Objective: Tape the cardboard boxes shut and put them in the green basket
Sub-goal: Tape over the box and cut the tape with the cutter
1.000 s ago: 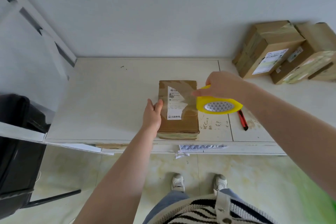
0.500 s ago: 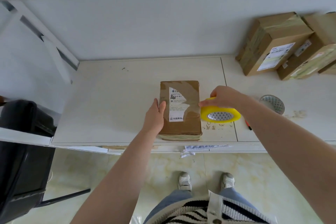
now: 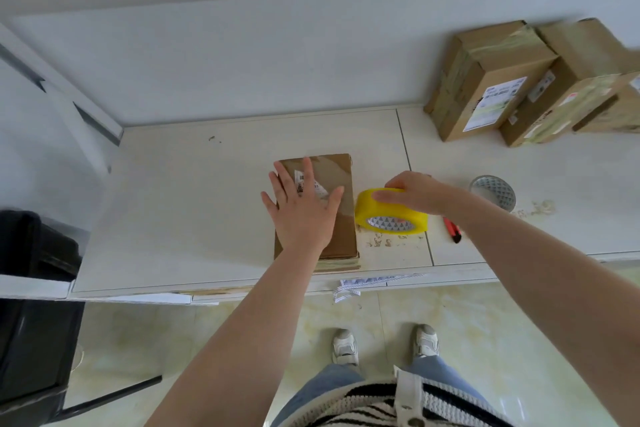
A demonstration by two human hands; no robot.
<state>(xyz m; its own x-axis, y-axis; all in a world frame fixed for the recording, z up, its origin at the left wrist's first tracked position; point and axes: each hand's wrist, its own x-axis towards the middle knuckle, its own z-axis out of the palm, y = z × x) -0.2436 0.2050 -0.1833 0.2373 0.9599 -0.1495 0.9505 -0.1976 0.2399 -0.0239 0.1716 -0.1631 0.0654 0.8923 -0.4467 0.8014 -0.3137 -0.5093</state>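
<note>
A flat brown cardboard box (image 3: 341,218) with a white label lies near the front edge of the white table (image 3: 194,204). My left hand (image 3: 303,210) lies flat on top of the box, fingers spread and straight. Right beside the box's right edge stands a yellow tape roll (image 3: 389,213), and my right hand (image 3: 414,192) grips it from above. No green basket is in view.
Two taped cardboard boxes (image 3: 485,80) (image 3: 581,87) stand at the back right against the wall. A second, clear tape roll (image 3: 493,191) and a red utility knife (image 3: 453,230) lie right of my right hand. A black chair (image 3: 31,305) stands at the left.
My left hand has moved from the box's left side onto its top and now lies flat there. My right hand with the yellow roll has stayed close by the box's right edge.
</note>
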